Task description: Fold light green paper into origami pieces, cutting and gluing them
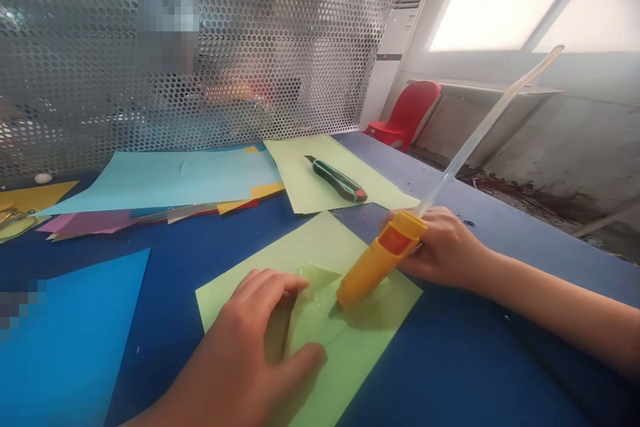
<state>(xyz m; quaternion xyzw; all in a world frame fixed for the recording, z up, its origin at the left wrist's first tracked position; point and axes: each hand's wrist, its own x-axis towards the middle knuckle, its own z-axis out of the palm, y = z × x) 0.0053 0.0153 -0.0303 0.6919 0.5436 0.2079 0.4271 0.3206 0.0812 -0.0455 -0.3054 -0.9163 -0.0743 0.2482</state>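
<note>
A light green sheet (240, 280) lies on the blue table, with a smaller folded green piece (313, 327) on top of it. My left hand (250, 340) rests at the left side of the folded piece, thumb and fingers spread apart around its edge. In my right hand (445, 247) is a yellow glue gun (375, 263), its nozzle pointing down at the folded piece. A long clear glue stick (475, 140) sticks out of the gun's back end. Shiny glue-like marks show on the green paper near the nozzle.
A green-and-black utility knife (337, 179) lies on another green sheet (290, 180) behind. Light blue sheets (145, 180) over coloured papers are at the back left, a bright blue sheet (75, 340) at the front left. A perforated metal screen (225, 47) borders the table (500, 353); a red chair (413, 110) stands beyond.
</note>
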